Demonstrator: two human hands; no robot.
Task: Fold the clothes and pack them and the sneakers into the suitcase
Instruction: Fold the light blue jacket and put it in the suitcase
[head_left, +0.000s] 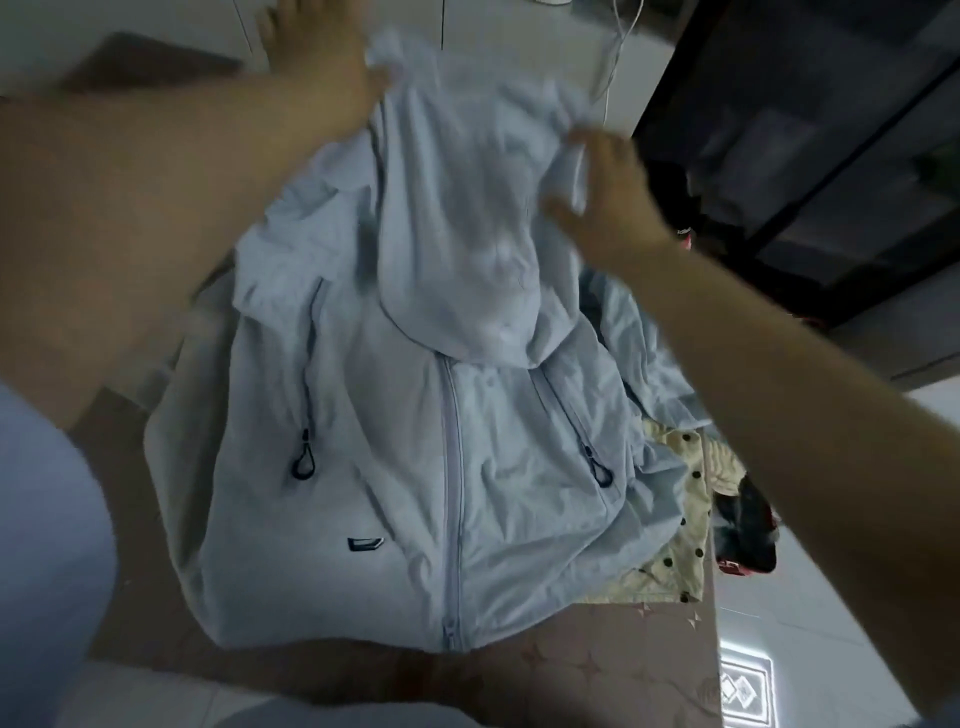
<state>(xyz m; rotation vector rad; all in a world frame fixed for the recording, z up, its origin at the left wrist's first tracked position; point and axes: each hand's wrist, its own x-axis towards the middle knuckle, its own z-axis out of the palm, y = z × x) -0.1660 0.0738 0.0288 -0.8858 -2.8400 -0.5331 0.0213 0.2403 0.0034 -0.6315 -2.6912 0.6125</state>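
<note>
At the table's (597, 670) far edge, right grip (602, 192) pinches the jacket (415, 415) shoulder; left grip (322, 57) blurred, hold cannot be told. Judged: laying out for folding; next, sleeves inward.

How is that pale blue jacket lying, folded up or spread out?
The jacket is spread out, front up, zip closed; only its hood is turned down over the chest.

Dim, bluish indoor light; motion blur throughout, wide-angle bending at edges.
</note>
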